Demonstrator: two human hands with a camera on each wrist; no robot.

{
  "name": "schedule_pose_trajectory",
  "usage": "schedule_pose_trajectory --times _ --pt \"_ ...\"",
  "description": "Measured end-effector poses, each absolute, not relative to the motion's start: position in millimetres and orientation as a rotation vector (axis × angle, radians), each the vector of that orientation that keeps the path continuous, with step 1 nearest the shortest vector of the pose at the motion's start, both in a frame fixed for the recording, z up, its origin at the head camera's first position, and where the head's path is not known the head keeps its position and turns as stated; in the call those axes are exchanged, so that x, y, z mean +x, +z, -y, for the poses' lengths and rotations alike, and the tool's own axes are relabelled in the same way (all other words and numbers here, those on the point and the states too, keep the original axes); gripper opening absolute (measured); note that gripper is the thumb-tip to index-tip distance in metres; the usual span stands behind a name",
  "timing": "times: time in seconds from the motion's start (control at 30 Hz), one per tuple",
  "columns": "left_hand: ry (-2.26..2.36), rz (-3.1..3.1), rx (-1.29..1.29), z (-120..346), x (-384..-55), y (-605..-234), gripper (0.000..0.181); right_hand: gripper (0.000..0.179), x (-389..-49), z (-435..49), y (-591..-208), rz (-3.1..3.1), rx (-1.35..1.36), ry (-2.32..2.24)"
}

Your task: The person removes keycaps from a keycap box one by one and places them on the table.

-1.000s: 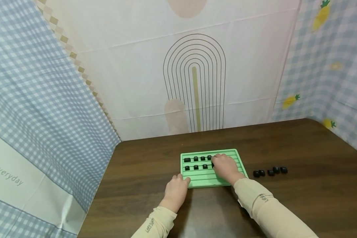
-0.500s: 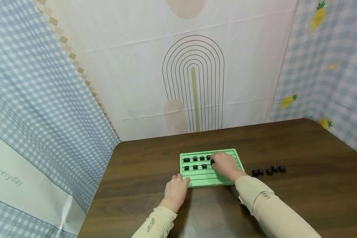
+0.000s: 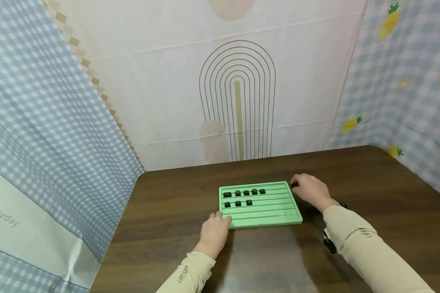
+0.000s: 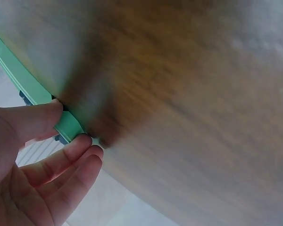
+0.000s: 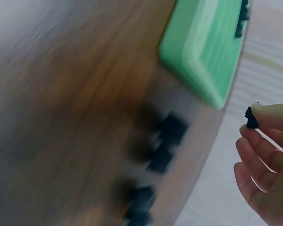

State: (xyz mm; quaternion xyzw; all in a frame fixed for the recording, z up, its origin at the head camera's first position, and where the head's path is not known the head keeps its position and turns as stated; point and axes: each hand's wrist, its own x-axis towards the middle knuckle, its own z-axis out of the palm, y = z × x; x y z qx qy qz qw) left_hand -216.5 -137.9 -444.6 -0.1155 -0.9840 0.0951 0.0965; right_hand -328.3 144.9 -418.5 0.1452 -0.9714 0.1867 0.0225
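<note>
A shallow green tray [image 3: 267, 211] with ridged rows lies on the table. Along its two far rows sit several black keycaps [image 3: 246, 193], the first one wider than the others. My left hand [image 3: 214, 232] holds the tray's near left corner, thumb and fingertips at the rim in the left wrist view. Off the tray's right edge, my right hand [image 3: 311, 190] pinches one small black keycap [image 5: 251, 118] between thumb and forefinger, raised above the table. Its other fingers are bent and hold nothing.
Several loose black keycaps [image 5: 172, 128] lie on the brown wooden table [image 3: 161, 228] right of the tray, mostly hidden by my right wrist in the head view. A printed cloth [image 3: 176, 101] hangs behind the table's far edge, and checked cloth hangs at both sides.
My right hand has moved from over the tray's second row to the right, past the tray's edge, carrying a keycap. The keycaps it covered now show. My left hand stays at the corner.
</note>
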Motion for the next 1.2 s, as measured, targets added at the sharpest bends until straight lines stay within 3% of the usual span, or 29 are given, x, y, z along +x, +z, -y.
schedule_pose_trajectory --times 0.57,1.2 --pt "0.245 2.948 -0.33 138 -217 -444 0.021 0.026 -327 -176 -439 3.18 0.349 0.483" --pt "0.311 2.937 -0.337 137 -217 -443 0.017 0.026 -324 -146 -431 3.042 0.471 0.423"
